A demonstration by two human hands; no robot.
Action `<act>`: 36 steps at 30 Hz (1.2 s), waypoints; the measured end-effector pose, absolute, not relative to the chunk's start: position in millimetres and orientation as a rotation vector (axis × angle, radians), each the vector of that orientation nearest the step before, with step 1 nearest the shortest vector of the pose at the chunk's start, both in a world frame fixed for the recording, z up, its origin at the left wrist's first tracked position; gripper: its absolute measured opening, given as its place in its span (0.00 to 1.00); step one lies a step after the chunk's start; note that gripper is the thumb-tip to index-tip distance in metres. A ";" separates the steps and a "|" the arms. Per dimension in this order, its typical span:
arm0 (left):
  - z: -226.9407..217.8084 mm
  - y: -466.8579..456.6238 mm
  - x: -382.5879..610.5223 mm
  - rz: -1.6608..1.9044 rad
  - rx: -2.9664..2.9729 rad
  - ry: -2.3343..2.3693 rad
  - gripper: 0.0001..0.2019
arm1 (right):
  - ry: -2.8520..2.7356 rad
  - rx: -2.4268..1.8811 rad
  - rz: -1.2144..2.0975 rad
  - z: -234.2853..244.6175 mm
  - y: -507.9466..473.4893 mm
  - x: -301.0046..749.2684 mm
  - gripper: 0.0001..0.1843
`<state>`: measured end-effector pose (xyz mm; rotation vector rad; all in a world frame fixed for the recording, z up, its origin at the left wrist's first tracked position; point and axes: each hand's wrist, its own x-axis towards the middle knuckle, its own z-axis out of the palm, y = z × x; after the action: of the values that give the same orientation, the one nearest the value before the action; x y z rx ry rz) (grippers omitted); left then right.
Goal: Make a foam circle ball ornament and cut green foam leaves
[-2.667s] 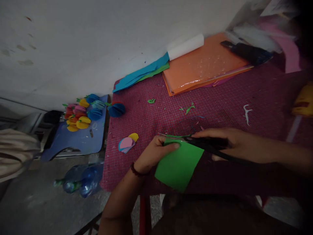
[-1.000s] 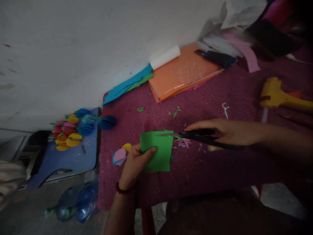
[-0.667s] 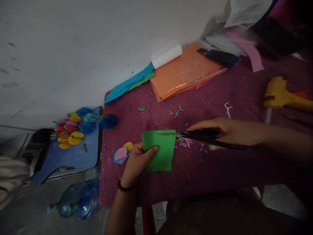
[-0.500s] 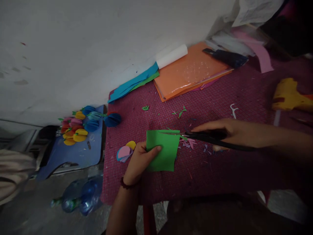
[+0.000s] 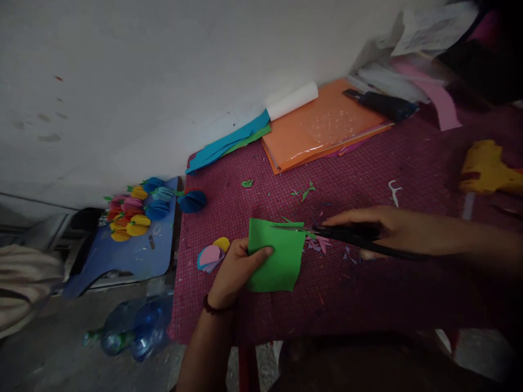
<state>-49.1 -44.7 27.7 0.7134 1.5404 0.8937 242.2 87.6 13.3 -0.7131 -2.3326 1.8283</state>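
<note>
My left hand (image 5: 239, 268) pinches a green sheet of paper (image 5: 281, 264) along its left side, thumb lying on top. Black-handled scissors (image 5: 355, 238) are gripped in my right hand (image 5: 378, 228), their blades pointing left across the upper edge of the sheet. Just left of my left hand lies a small pile of paper circles (image 5: 211, 255), pink, blue and yellow. Green paper scraps (image 5: 304, 190) and pink snippets (image 5: 321, 243) are scattered beyond and beside the scissors.
An orange folder (image 5: 322, 128), blue paper strips (image 5: 231, 140) and a white roll (image 5: 293, 101) lie by the wall. At right is a yellow glue gun (image 5: 488, 166). Colourful paper fruits (image 5: 137, 209) sit on a blue board (image 5: 118, 256); large bottles (image 5: 141, 326) lie on the floor.
The whole view has shifted slightly, so things sit a little lower and further right. Both hands keep their hold on the paper and scissors; the blades still lie at the sheet's upper edge.
</note>
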 end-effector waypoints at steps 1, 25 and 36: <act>27.0 -44.3 -49.3 0.893 0.710 1.522 0.16 | -2.365 -0.715 1.814 13.1 87.9 241.9 0.32; 15.4 -43.5 -39.8 0.708 0.697 1.304 0.15 | -2.431 -0.713 1.814 8.7 84.9 234.2 0.33; 18.8 -43.0 -37.8 0.699 0.661 1.289 0.16 | -2.374 -0.686 1.906 1.5 86.4 235.9 0.34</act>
<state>-37.8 -43.0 18.8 0.6613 1.2895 0.6994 235.9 86.4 1.5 -0.6864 -2.3735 1.9061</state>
